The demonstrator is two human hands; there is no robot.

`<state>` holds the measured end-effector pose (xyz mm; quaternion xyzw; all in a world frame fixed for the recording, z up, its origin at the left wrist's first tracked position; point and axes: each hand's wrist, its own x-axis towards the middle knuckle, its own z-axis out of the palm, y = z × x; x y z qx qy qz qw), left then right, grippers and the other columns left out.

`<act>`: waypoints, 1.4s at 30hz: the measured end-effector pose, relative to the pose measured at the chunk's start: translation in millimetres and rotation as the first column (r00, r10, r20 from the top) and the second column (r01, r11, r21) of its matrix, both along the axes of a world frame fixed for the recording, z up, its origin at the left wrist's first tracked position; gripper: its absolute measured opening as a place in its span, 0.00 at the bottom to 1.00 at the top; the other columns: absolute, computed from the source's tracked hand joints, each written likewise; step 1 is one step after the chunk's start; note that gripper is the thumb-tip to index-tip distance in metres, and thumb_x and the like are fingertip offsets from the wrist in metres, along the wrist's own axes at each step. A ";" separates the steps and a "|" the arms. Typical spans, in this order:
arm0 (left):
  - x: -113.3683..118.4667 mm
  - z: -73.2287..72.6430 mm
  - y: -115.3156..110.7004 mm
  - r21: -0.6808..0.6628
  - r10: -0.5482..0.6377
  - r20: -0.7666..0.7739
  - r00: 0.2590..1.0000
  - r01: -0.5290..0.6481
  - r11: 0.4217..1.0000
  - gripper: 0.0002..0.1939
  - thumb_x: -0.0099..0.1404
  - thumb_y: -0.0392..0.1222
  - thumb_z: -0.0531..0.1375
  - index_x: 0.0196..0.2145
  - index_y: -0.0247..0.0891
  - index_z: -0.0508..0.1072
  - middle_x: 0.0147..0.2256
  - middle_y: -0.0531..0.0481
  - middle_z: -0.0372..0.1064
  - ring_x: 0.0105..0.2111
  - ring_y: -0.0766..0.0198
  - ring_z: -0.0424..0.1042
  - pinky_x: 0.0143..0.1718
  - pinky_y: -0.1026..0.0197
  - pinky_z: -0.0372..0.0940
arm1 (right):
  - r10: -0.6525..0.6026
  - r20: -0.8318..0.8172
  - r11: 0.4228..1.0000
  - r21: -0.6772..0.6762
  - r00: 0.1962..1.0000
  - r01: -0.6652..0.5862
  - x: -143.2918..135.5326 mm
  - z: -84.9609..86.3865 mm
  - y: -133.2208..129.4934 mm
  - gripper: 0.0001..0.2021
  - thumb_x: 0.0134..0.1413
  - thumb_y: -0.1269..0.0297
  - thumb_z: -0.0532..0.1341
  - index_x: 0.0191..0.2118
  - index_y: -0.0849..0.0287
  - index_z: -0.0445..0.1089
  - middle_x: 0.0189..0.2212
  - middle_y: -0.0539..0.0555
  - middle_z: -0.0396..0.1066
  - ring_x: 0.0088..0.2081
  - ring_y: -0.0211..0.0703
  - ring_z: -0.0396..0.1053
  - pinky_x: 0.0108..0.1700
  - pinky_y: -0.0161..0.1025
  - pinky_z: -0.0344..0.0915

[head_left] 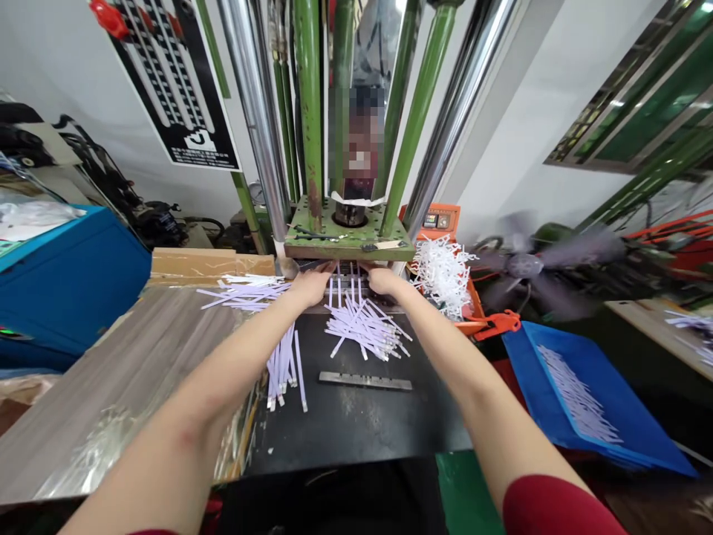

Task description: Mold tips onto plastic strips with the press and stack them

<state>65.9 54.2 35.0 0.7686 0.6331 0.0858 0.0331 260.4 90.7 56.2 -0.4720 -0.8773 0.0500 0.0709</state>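
Note:
Both arms reach forward to a mould below the green press plate. My left hand is at the mould's left side, its fingertips hidden under the plate. On the right side my right hand is curled at the mould's edge; what it grips, if anything, is hidden. Several lilac strips stick out of the mould between the hands. A loose pile of lilac strips lies just in front, with a slotted metal bar nearer on the black table.
More lilac strips lie at the table's left, others behind them. White scraps fill an orange container at right. Beyond stand a spinning fan and a blue bin holding strips. Steel columns flank the press.

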 end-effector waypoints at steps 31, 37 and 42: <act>-58.8 -162.9 -325.6 -0.671 0.562 0.217 0.798 -0.296 0.679 0.26 0.62 0.57 0.42 0.27 0.42 0.74 0.25 0.46 0.75 0.30 0.52 0.76 0.39 0.54 0.68 | -0.333 -0.366 0.834 -0.544 0.869 0.090 213.3 -197.7 -247.7 0.16 0.57 0.56 0.51 0.30 0.54 0.74 0.34 0.59 0.77 0.40 0.58 0.75 0.49 0.54 0.71; -52.2 -133.7 -331.4 -0.674 0.519 0.257 0.815 -0.233 0.701 0.28 0.62 0.62 0.47 0.36 0.40 0.79 0.36 0.43 0.79 0.41 0.48 0.77 0.47 0.52 0.69 | -0.340 -0.388 0.868 -0.480 0.856 0.127 190.6 -158.7 -265.9 0.18 0.63 0.56 0.52 0.42 0.58 0.77 0.47 0.62 0.75 0.52 0.60 0.70 0.55 0.55 0.66; -24.1 -53.6 -309.1 -0.548 0.099 0.473 0.875 0.205 0.811 0.20 0.68 0.57 0.53 0.51 0.51 0.75 0.52 0.51 0.73 0.51 0.56 0.72 0.54 0.57 0.66 | -0.086 -0.510 0.850 -0.486 0.856 -0.204 158.9 -77.0 -271.9 0.12 0.66 0.56 0.58 0.45 0.51 0.77 0.40 0.54 0.78 0.42 0.49 0.75 0.45 0.41 0.71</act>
